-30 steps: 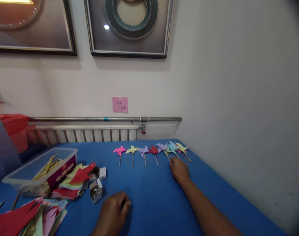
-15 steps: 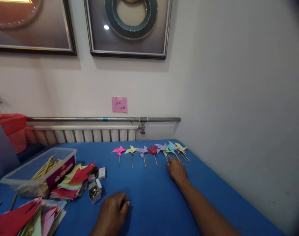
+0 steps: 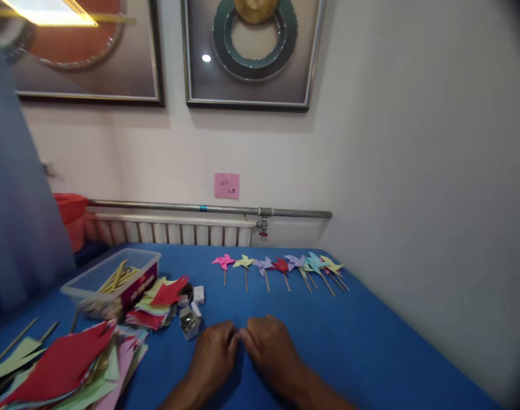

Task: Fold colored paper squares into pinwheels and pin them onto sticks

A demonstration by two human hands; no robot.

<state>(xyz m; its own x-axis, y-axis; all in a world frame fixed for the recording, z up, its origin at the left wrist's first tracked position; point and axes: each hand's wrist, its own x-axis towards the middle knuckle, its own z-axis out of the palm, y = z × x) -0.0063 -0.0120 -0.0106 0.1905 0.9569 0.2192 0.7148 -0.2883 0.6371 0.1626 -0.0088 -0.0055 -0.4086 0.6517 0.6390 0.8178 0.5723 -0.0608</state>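
My left hand [image 3: 213,352] is curled into a fist over the front of the blue table. Beside it, my right hand [image 3: 273,348] is closed too, its thumb side against the left one; nothing shows in either. Nearest to my left hand is a small open box of metal pins [image 3: 189,323]. Farther back lies a row of paper pinwheels on sticks: a pink pinwheel [image 3: 224,261] at the left, then a red pinwheel [image 3: 281,265] and a light-blue pinwheel [image 3: 316,262] among several others.
At the left stands a clear plastic tub [image 3: 152,259] with wooden sticks. Cut coloured paper lies in a near stack [image 3: 58,364] and a farther stack [image 3: 146,319]. A white box [image 3: 199,294] sits by the pins. A wall [image 3: 413,171] borders the table's right side.
My right hand has come back from the pinwheels at the right and now meets my left hand. The light-blue pinwheel lies slightly apart from before. The view has shifted left.
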